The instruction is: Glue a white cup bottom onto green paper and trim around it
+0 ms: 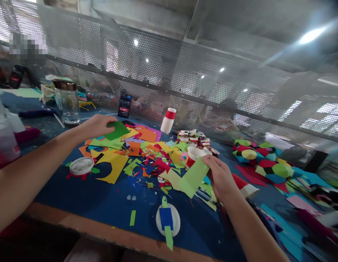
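In the head view, your left hand, nearly closed, pinches dark green paper over the far-left scraps; your right hand, likewise, grips light green paper by its upper corner. They're above a blue bench edged in brown. Behind stands a perforated grey screen, beneath a concrete-grey ceiling and bright lamp.
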`<state>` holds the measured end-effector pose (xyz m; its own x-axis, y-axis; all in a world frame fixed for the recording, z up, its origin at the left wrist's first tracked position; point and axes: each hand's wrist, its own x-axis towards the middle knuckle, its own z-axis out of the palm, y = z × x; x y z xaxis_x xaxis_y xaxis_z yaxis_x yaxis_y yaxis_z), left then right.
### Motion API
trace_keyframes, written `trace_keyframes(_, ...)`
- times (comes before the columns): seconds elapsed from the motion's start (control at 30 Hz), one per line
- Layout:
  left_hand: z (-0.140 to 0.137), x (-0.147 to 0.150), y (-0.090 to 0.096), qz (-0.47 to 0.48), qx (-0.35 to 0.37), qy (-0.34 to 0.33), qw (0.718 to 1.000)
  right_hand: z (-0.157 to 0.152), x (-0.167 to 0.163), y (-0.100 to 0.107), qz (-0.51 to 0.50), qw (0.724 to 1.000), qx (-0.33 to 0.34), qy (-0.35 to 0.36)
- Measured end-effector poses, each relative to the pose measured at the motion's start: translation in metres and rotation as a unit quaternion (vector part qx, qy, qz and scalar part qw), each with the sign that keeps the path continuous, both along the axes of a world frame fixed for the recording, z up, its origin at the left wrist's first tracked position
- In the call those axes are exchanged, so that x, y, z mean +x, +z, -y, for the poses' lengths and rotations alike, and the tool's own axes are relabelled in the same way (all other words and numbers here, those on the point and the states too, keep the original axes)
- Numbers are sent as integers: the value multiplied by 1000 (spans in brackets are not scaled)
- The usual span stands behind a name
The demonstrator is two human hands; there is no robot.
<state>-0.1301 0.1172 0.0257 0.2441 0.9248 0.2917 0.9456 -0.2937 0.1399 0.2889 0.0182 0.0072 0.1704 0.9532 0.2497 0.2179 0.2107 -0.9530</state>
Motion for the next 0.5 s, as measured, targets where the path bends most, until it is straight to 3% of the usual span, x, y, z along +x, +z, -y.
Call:
trace_keyframes(0.17,9,19,4,16,-101,-55,993,-2,5,-2,123,992,-21,2)
trace_keyframes(0.3,11,26,-2,-30,-184,-94,978,-4,11,-6,270,961,-59,18)
trace_keyframes(0.5,13,24,-8,-86,-206,-60,973,-5,12,-11,429,903,27,3)
